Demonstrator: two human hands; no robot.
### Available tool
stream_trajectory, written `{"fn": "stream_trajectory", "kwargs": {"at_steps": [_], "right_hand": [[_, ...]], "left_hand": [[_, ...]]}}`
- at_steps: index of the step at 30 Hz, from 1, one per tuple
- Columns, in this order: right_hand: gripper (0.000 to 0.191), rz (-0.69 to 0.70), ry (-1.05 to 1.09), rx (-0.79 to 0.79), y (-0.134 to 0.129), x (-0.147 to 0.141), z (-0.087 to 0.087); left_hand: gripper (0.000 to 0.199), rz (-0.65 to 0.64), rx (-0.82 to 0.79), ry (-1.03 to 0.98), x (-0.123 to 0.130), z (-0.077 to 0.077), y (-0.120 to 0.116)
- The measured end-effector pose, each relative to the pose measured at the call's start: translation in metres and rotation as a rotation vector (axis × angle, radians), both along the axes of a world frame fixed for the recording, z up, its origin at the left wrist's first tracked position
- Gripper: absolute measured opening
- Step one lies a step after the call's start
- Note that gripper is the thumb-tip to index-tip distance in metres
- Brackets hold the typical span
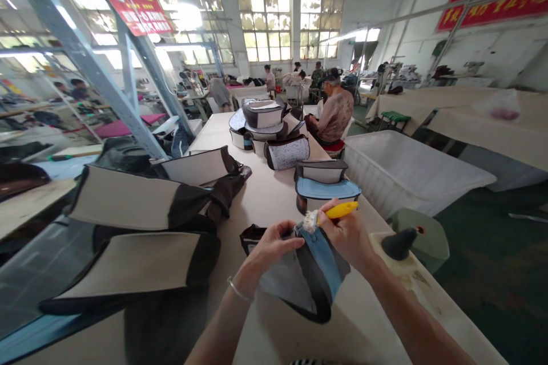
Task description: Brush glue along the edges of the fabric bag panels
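Observation:
My right hand (349, 236) is closed round a brush (341, 209) with a yellow handle and matted whitish bristles. The bristle end sits at the upper edge of a grey, black and blue sewn bag piece (322, 259); whether it touches the cloth I cannot tell. With thumb and fingers, my left hand (274, 245) pinches that same edge, just left of the bristles. The bag piece rests tilted on the pale table (261, 197), its underside hidden. Just beyond the brush, another bag piece (329, 187) with a light-blue panel lies on the table.
Several beige-and-black bag pieces (128, 197) are piled at left, others (265, 117) farther up the table. A dark cone (399, 243) stands at the right edge, near a greenish container (428, 236). A white bin (411, 165) and a seated person (336, 108) are beyond.

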State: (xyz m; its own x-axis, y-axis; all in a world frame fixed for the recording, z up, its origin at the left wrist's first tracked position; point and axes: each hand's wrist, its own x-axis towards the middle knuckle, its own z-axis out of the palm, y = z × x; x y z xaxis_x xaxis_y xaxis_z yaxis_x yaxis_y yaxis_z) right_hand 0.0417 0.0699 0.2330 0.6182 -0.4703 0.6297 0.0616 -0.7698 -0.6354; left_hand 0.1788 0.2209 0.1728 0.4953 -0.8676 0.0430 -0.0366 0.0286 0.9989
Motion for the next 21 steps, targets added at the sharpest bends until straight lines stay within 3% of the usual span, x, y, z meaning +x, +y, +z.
{"fn": "stream_trajectory", "kwargs": {"at_steps": [5, 11, 18, 21], "right_hand": [[0.02, -0.171, -0.225, 0.04, -0.01, -0.009, -0.01], [0.025, -0.195, -0.247, 0.243, -0.018, -0.022, -0.018], [0.025, 0.033, -0.244, 0.416, -0.013, -0.023, -0.016], [0.024, 0.097, -0.248, 0.457, -0.004, -0.02, -0.01]], "left_hand": [[0.022, -0.053, -0.011, 0.149, -0.001, 0.013, 0.003], [0.022, -0.118, -0.17, 0.36, 0.011, 0.014, 0.001], [0.023, -0.171, -0.36, 0.576, 0.03, 0.006, 0.02], [0.021, -0.136, -0.441, 0.604, 0.031, 0.006, 0.031]]}}
